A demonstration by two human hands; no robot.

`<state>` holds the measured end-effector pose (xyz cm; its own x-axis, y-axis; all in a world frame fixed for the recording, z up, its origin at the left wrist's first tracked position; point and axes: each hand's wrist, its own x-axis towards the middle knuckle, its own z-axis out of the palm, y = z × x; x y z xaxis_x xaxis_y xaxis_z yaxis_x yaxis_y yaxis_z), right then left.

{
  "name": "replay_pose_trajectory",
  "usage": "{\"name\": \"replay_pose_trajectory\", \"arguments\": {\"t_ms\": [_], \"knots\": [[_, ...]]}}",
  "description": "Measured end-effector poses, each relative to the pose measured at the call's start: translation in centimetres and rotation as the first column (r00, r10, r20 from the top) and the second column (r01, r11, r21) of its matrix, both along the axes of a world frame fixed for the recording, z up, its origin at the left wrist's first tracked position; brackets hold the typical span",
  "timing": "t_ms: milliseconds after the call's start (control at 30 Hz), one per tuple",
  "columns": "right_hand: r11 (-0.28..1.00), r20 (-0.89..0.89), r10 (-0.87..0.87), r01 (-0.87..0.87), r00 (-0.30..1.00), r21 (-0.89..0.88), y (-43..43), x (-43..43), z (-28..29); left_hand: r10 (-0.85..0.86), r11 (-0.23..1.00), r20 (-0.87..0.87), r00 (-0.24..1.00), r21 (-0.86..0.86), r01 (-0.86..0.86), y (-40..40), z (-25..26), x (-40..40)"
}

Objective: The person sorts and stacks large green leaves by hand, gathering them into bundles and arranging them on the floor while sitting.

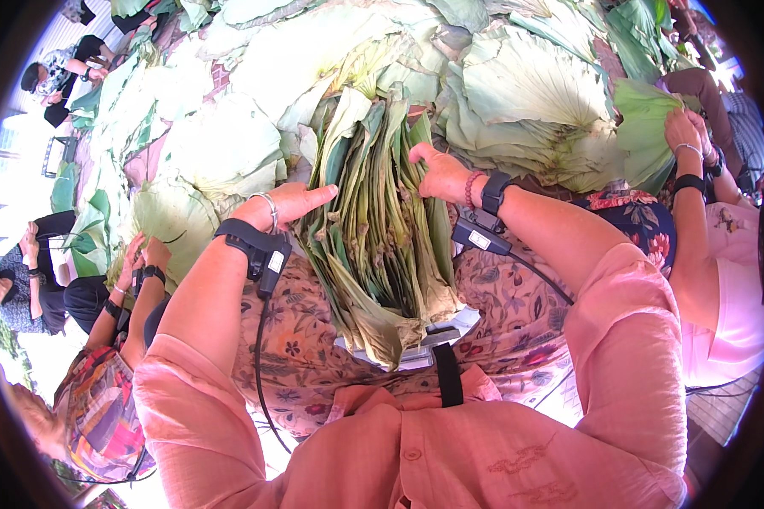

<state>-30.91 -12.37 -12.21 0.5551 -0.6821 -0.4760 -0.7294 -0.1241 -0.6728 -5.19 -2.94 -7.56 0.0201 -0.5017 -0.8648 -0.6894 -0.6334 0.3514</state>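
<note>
A thick bundle of folded, partly dried large leaves (382, 210), which look like lotus leaves, spans my lap lengthwise. Its folds are green to yellow-brown, and the near end is brown and crumpled. My left hand (296, 202) clasps the bundle's left side; the thumb lies over the edge and the other fingers are mostly hidden. On the opposite side, my right hand (442, 173) grips the right edge with the fingers curled, their tips partly out of sight. Under the bundle's near end shows a pale, shiny object (468, 321), mostly covered.
Flat pale-green leaves (535, 83) overlap in layers across the ground ahead. To the right, a person's hands (684, 133) hold a green leaf (643, 121). Another person's hands (143, 257) touch a leaf at left. Cables (261, 356) hang from my wrist devices (274, 257).
</note>
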Motion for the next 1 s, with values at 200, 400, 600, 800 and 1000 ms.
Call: {"name": "replay_pose_trajectory", "arguments": {"t_ms": [200, 400, 600, 800, 1000], "knots": [[0.952, -0.026, 0.244, -0.245, 0.969, -0.186, -1.0, -0.5, -2.1, -0.007, 1.000, -0.008, 1.000, 0.015, 0.008, -0.1, 0.4, -0.2], [0.969, -0.032, 0.218, -0.212, 0.975, 0.124, -1.2, -0.2, 0.3, -0.032, 0.999, -0.022, 0.999, 0.032, 0.033, -0.1, -0.3, 0.6], [0.935, 0.041, 0.111, -0.118, 0.993, 0.336, -1.0, -0.7, 0.9, -0.040, 0.999, 0.011, 0.999, 0.022, 0.039, -0.2, -0.2, 0.5], [0.930, 0.005, 0.106, -0.101, 0.994, 0.353, -0.7, -0.6, 1.6, -0.030, 0.999, 0.020, 0.999, 0.020, 0.030, -0.1, -0.3, 0.6], [0.979, 0.070, 0.097, -0.108, 0.993, 0.172, -0.4, -0.7, 0.6, -0.024, 1.000, 0.024, 0.999, 0.014, 0.024, 0.0, -0.8, 0.8]]}}
